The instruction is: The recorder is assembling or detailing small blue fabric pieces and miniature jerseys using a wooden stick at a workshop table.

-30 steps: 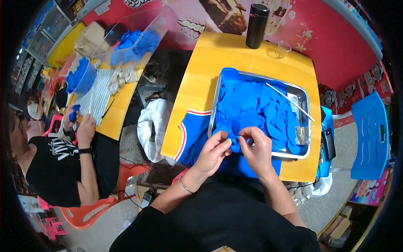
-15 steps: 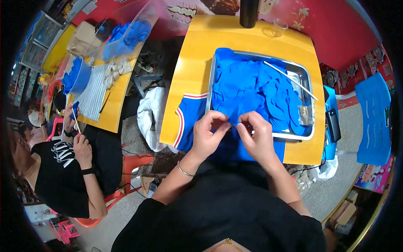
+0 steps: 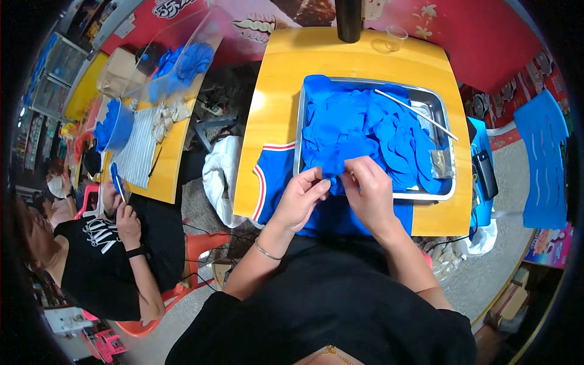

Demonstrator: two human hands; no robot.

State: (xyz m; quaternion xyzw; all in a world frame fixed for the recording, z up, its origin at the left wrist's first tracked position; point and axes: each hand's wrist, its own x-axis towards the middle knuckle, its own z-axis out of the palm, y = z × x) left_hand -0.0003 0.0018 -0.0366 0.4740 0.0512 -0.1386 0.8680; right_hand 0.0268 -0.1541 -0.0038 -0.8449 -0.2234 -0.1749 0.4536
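Over the near edge of the metal tray (image 3: 455, 176), my left hand (image 3: 301, 199) and my right hand (image 3: 370, 193) pinch a thin, soft blue piece (image 3: 332, 163) between them. Its lower part is partly hidden by my fingers. Behind it, a heap of similar limp blue pieces (image 3: 347, 115) fills most of the tray. A pale, thin stick (image 3: 417, 114) lies slanted across the heap to the tray's right rim. Under the tray and my hands spreads a blue sleeveless garment (image 3: 275, 176) with red and white trim.
The yellow table (image 3: 280, 73) bears a dark cylinder (image 3: 348, 21) and a clear cup (image 3: 396, 38) at its far edge. A small clear packet (image 3: 439, 164) lies in the tray. At left, a co-worker (image 3: 100, 261) holds a stick with blue material on it. A blue chair (image 3: 543, 161) stands right.
The blue piece between my hands now shows higher and more spread out. My left fingers have opened slightly and my right hand has turned. The co-worker's hands have shifted; the view has moved a little.
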